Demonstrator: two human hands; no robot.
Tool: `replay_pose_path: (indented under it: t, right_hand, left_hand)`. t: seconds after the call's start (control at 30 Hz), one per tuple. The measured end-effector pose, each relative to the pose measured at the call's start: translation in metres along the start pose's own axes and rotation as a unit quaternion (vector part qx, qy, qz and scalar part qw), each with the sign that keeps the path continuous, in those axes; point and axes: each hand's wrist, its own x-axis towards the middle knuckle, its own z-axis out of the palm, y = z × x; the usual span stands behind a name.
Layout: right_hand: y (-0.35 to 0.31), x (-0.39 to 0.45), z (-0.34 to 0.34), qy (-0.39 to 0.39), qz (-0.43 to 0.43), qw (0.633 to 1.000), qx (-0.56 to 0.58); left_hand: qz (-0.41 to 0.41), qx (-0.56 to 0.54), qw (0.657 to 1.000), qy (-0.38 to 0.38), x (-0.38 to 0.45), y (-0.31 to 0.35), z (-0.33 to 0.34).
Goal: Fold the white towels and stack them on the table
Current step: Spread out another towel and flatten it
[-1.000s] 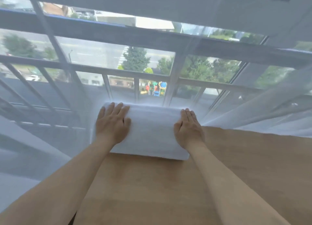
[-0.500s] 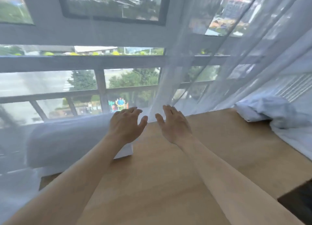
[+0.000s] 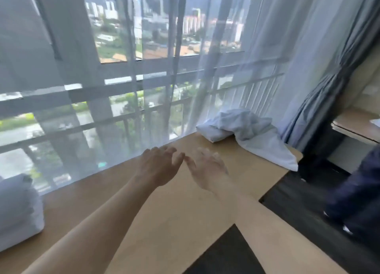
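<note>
Left hand [image 3: 159, 166] and right hand [image 3: 207, 171] hover side by side over the table [image 3: 174, 216], fingers loosely spread, both empty. I note the unfolded towel [image 3: 246, 129] lies crumpled ahead and to the right, near the table's far corner, long axis running right; right hand nearer. Folded stack [image 3: 18, 210] sits far left.

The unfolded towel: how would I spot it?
Follow the wooden table along the window to its far right end. The unfolded towel lies crumpled there, one corner drooping over the edge, unlike the neat folded stack at the left end.
</note>
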Motion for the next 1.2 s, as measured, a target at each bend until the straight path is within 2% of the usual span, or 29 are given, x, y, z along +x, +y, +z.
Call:
replay_pose_path:
  t: [0.17, 0.33, 0.53, 0.7, 0.93, 1.1, 1.2]
  right_hand:
    - [0.110, -0.013, -0.033, -0.006, 0.055, 0.998, 0.004]
    - [0.204, 0.006, -0.048, 0.003, 0.108, 0.993, 0.046]
    - [0.289, 0.057, -0.040, -0.032, 0.150, 0.987, 0.054]
    - [0.362, 0.107, -0.035, -0.090, 0.180, 0.979, 0.028]
    - [0.431, 0.188, -0.034, -0.103, 0.202, 0.974, 0.024]
    - [0.472, 0.252, -0.011, -0.105, 0.206, 0.969, 0.082]
    - [0.495, 0.294, 0.002, -0.118, 0.190, 0.971, 0.079]
  left_hand:
    - [0.065, -0.025, 0.997, -0.011, 0.045, 0.116, 0.029]
    - [0.107, -0.002, 0.994, -0.007, 0.105, 0.179, 0.054]
    - [0.103, -0.022, 0.994, -0.025, 0.190, 0.205, 0.111]
    - [0.108, -0.040, 0.990, -0.078, 0.261, 0.218, 0.168]
    - [0.137, -0.051, 0.988, -0.056, 0.363, 0.248, 0.186]
    - [0.131, -0.051, 0.986, -0.095, 0.419, 0.265, 0.216]
    - [0.126, -0.053, 0.984, -0.112, 0.452, 0.276, 0.230]
